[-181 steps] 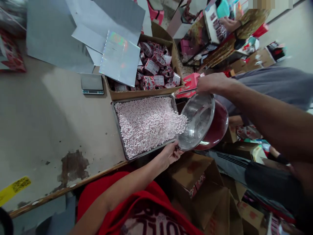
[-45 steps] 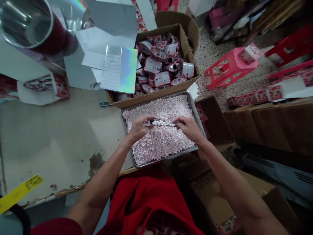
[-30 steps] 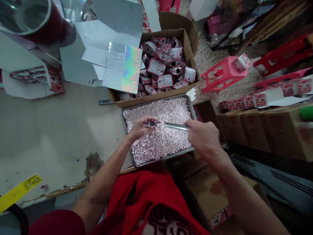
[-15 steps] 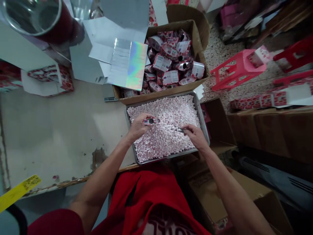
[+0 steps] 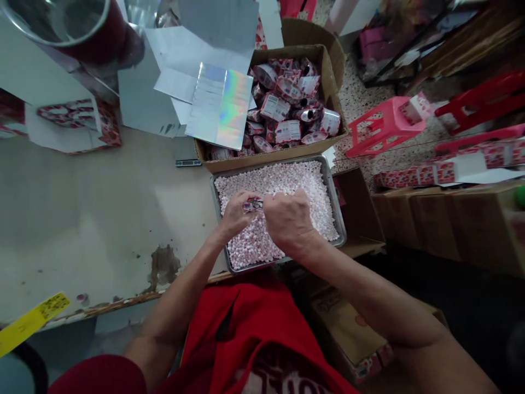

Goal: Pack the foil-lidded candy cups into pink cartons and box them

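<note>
While both hands work over the metal tray (image 5: 339,219) of pink-white pellets (image 5: 303,183), the left hand (image 5: 234,212) pinches a small red-printed pouch (image 5: 252,204), mouth turned up and toward the right hand (image 5: 287,219). Head view: pouch sits just above the pellet bed, left-centre of tray, its long axis roughly left-right. Right hand is curled shut, knuckles up, touching the pouch's right end; whatever it holds is hidden under the fist, can't tell. So the opening lies directly left of the right hand, with no gap between them. Behind the tray, touching its far rim: a cardboard box (image 5: 328,71) of similar pouches. Holographic sheet (image 5: 221,106) leans over the box's left edge. Red bowl (image 5: 77,27) top left, well apart
</note>
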Available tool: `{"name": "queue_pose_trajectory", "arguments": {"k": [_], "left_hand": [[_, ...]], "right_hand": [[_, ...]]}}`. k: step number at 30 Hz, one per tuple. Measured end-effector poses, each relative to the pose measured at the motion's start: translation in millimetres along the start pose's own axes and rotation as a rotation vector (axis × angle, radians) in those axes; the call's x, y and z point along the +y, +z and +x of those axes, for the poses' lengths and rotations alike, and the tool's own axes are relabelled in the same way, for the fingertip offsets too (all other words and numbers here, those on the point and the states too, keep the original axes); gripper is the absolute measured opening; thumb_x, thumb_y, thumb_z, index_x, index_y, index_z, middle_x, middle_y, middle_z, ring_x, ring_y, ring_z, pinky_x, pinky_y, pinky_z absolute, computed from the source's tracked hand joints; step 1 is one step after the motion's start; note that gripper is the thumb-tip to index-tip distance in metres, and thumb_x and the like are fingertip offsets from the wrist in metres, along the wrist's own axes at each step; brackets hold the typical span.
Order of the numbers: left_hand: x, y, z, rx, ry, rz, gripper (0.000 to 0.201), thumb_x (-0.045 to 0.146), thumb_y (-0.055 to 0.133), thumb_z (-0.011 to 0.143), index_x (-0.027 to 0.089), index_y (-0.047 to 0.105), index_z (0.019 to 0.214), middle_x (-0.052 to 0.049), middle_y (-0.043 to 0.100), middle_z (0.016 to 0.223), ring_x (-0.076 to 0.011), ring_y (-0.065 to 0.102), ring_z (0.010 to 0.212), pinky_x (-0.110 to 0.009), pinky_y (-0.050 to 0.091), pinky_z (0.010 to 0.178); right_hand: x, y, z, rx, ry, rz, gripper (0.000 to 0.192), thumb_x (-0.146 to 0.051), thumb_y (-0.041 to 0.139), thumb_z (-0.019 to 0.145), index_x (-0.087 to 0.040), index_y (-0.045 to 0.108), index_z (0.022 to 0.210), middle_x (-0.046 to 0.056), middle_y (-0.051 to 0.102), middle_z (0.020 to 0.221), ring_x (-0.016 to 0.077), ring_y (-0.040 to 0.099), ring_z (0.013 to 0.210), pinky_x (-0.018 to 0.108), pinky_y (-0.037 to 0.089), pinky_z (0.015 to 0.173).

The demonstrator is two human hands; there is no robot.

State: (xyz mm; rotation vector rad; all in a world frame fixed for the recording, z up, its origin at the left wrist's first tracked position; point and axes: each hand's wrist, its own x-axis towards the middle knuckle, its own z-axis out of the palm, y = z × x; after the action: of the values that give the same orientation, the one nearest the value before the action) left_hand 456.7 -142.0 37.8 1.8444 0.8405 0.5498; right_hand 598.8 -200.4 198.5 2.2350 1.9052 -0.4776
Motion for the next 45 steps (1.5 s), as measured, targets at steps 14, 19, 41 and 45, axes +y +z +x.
{"name": "queue_pose_trajectory", "arguments": {"k": [14, 19, 41, 45], "left_hand": [[-161.5, -136.4, -63.6, 0.445, -0.453, 0.073, 0.065, 0.059, 0.086, 0.071, 0.019, 0.067, 0.118, -0.010, 0.071, 0.113, -0.0262, 0.069, 0.102, -0.043, 0.056, 0.098], [-68.2, -103.7, 28.7, 0.467, 0.017, 0.515, 0.033, 0.047, 0.078, 0.089, 0.023, 0.073, 0.112, -0.011, 0.073, 0.114, -0.0302, 0.066, 0.114, -0.047, 0.050, 0.110], [39.5, -36.0, 115.7, -0.105, -0.397, -0.565, 0.078, 0.056, 0.087, 0.073, 0.021, 0.054, 0.134, -0.005, 0.068, 0.109, -0.0139, 0.062, 0.078, -0.023, 0.051, 0.067], [28.7, -27.8, 69.3, -0.014, -0.365, -0.356, 0.082, 0.026, 0.096, 0.060, 0.018, 0.064, 0.135, -0.007, 0.073, 0.118, -0.0195, 0.068, 0.097, -0.025, 0.054, 0.082]], "right_hand": [[235.2, 201.5, -82.1, 0.225, 0.388, 0.133, 0.029, -0.014, 0.053, 0.093, -0.022, 0.080, 0.100, 0.009, 0.077, 0.084, 0.0226, 0.059, 0.080, 0.034, 0.030, 0.077], [175.7, 244.7, -10.7, 0.213, 0.371, 0.443, 0.029, -0.010, 0.049, 0.088, -0.018, 0.077, 0.086, 0.011, 0.078, 0.086, 0.0246, 0.067, 0.088, 0.033, 0.038, 0.082], [137.5, 79.4, -34.5, 0.170, 0.243, 1.215, 0.023, -0.029, 0.055, 0.083, -0.019, 0.074, 0.089, 0.000, 0.067, 0.071, 0.0175, 0.060, 0.070, 0.029, 0.044, 0.071], [141.8, 66.9, -29.7, 0.127, 0.227, 1.191, 0.023, -0.029, 0.056, 0.081, -0.019, 0.074, 0.089, -0.001, 0.066, 0.071, 0.0164, 0.058, 0.069, 0.029, 0.042, 0.071]]}}
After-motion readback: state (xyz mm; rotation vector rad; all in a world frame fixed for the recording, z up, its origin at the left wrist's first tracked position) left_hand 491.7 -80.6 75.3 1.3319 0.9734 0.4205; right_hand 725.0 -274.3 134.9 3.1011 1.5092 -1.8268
